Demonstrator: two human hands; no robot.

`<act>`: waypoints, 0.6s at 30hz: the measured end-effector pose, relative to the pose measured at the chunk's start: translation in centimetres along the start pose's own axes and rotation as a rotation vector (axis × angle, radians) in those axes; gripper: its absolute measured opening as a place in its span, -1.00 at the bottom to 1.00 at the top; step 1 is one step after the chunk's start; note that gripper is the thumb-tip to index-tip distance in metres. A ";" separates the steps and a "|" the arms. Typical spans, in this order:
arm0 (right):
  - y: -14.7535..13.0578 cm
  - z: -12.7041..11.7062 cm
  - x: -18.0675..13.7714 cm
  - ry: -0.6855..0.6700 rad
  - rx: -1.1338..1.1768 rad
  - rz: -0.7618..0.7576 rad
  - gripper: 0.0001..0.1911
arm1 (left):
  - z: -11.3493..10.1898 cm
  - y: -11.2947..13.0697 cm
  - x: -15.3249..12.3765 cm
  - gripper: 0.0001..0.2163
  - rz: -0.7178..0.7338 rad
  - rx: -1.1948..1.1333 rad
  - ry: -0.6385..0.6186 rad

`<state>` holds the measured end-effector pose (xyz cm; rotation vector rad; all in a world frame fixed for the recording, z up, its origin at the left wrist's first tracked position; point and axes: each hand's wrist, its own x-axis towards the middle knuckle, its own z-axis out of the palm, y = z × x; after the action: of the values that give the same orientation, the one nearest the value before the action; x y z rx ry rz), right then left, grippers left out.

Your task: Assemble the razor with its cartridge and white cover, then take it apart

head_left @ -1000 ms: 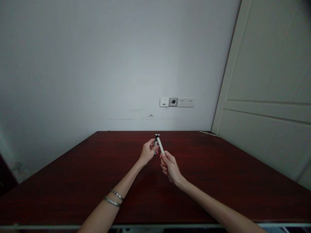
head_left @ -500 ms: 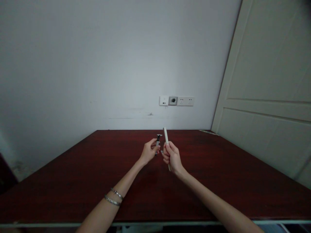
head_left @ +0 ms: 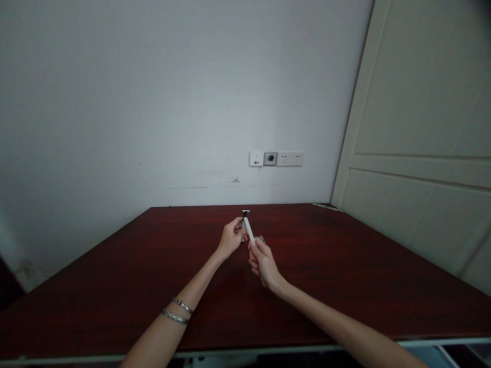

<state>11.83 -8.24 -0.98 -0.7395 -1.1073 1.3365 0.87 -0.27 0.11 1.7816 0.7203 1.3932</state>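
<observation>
My left hand [head_left: 231, 238] is closed around a small dark razor-like tool [head_left: 245, 213], whose flat head sticks up above the fingers. My right hand [head_left: 262, 261] is closed around a white stick [head_left: 249, 229], and the stick's tip leans against the tool just under its head. Both hands hover over the middle of a dark red table [head_left: 115, 286]. A small clear item [head_left: 260, 238] lies on the table just behind my right hand. Two silver bracelets [head_left: 177, 311] sit on my left wrist.
A white wall rises behind the table with a row of sockets [head_left: 276, 159]. A pale panelled door [head_left: 422, 153] stands along the right side. The table's near edge [head_left: 245, 350] runs across the bottom of the view.
My right hand had lifted the white stick upright and away from the tool; now it has tilted the stick back left so its tip meets the tool again. The left hand barely moved.
</observation>
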 end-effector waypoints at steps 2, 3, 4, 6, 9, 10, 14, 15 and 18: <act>0.4 0.1 -0.1 0.010 0.011 0.011 -0.59 | -0.1 0.0 0.0 -0.82 -0.010 -0.001 0.015; 0.3 0.1 0.0 0.020 0.035 -0.015 -0.59 | -0.1 0.0 0.0 -0.82 -0.014 0.000 0.006; 0.0 0.1 0.1 0.031 0.066 -0.055 -0.58 | 0.0 0.0 -0.1 -0.83 -0.018 0.001 -0.007; -0.4 0.2 0.3 0.026 0.122 -0.106 -0.58 | 0.1 0.1 -0.1 -0.83 -0.016 0.007 -0.026; -0.2 0.2 0.2 -0.034 0.123 -0.020 -0.57 | 0.2 0.3 -0.1 -0.84 0.001 0.025 0.014; -0.1 0.2 0.1 -0.052 0.107 0.020 -0.57 | 0.3 0.4 -0.1 -0.85 0.004 0.028 0.032; -0.8 0.2 0.3 -0.037 0.117 -0.070 -0.60 | 0.3 0.2 0.0 -0.83 -0.021 -0.005 0.022; -1.1 0.2 0.5 -0.023 0.133 -0.116 -0.60 | 0.4 0.1 0.0 -0.81 -0.026 -0.016 0.006; -1.6 0.5 0.9 0.021 0.130 -0.124 -0.57 | 0.4 0.0 -0.1 -0.80 -0.008 -0.014 -0.015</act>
<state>11.85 -7.69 0.81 -0.5797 -1.0228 1.2797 1.27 -0.44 0.05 1.7748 0.7066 1.3747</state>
